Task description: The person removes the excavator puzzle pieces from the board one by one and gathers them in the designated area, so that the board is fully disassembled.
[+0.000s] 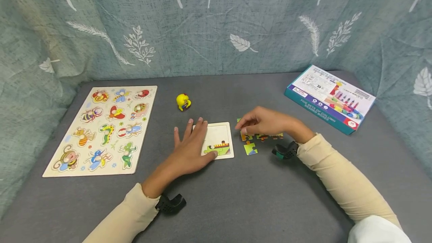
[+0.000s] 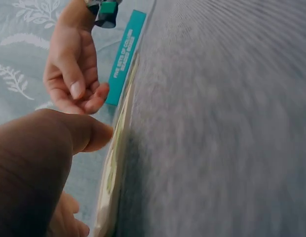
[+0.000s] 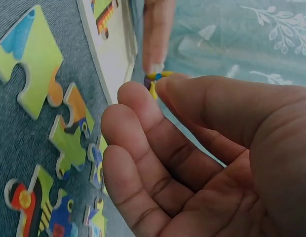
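Observation:
My left hand lies on the left side of a small wooden puzzle tray, fingers straight and thumb at its lower edge. Joined puzzle pieces, green with a red and black strip, fill the bottom of the tray. Just right of the tray, my right hand hovers over several loose puzzle pieces and partly hides them. Its fingers are loosely bent, and nothing shows between thumb and fingertips in the right wrist view. The nearest loose piece is green with a blue corner and an orange tab.
A wooden insect puzzle board lies on the left. Behind the tray stands a small yellow toy. At the back right is a teal and white box. A leaf-patterned curtain hangs behind the grey table.

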A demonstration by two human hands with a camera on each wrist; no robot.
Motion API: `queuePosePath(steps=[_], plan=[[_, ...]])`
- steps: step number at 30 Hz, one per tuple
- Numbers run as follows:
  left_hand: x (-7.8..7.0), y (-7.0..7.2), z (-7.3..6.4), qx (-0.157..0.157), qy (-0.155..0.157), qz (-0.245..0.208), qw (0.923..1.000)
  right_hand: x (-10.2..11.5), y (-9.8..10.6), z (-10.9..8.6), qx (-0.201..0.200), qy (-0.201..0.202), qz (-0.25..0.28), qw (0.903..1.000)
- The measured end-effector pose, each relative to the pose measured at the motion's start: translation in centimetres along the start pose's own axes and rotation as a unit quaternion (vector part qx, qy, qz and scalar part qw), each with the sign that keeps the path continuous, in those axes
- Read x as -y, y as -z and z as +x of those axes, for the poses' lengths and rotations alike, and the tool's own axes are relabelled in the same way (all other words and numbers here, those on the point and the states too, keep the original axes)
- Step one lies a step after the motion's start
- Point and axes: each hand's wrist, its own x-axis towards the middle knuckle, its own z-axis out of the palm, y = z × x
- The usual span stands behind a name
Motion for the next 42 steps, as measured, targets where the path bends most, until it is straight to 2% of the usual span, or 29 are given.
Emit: queuePosePath(steps=[5, 12, 22, 29, 34, 42], plan=[[-0.4, -0.4, 0.5, 0.018, 0.017, -0.015, 0.9996, 0.2, -0.3, 0.6, 0.004, 0.009, 0.003, 0.9999], [-0.4, -0.5, 0.5, 0.034, 0.022, 0.002, 0.9992, 0.5, -1.1, 1.8, -0.003, 0.001, 0.009, 1.0], [-0.8, -0.3, 0.8, 0.035, 0.051, 0.016, 0.9979, 0.7, -2.7, 3.6, -0.012, 0.011, -0.001, 0.9999], [-0.7, -0.5, 0.6, 0.043, 0.049, 0.022, 0.9976, 0.9, -3.7, 4.2, -0.011, 0.028, 0.014, 0.9994], [-0.6, -0.4, 0.3, 0.051, 0.039, 0.028, 0.9975, 1.0, -4.1, 4.6, 0.006, 0.033, 0.029, 0.999], [-0.8, -0.6, 0.6, 0.049, 0.047, 0.05, 0.9964, 1.4, -4.2, 4.6, 0.024, 0.038, 0.032, 0.9985]])
